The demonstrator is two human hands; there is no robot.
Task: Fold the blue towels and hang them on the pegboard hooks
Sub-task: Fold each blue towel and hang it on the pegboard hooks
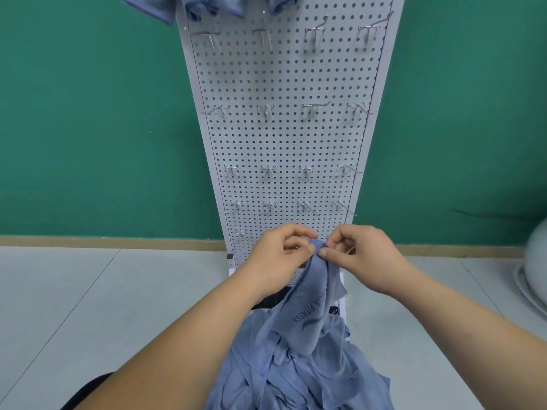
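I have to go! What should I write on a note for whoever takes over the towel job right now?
Left hand and right hand: both pinch the top edge of one blue towel, held up in front of the pegboard.
The towel hangs down into the pile of blue towels below.
Done: hung towels show at the board's top.
Left: fold this one, hang it on a bare hook, then work through the pile.

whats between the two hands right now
Only a bunched edge of the blue towel, which the left hand and right hand both pinch; the head view shows it.
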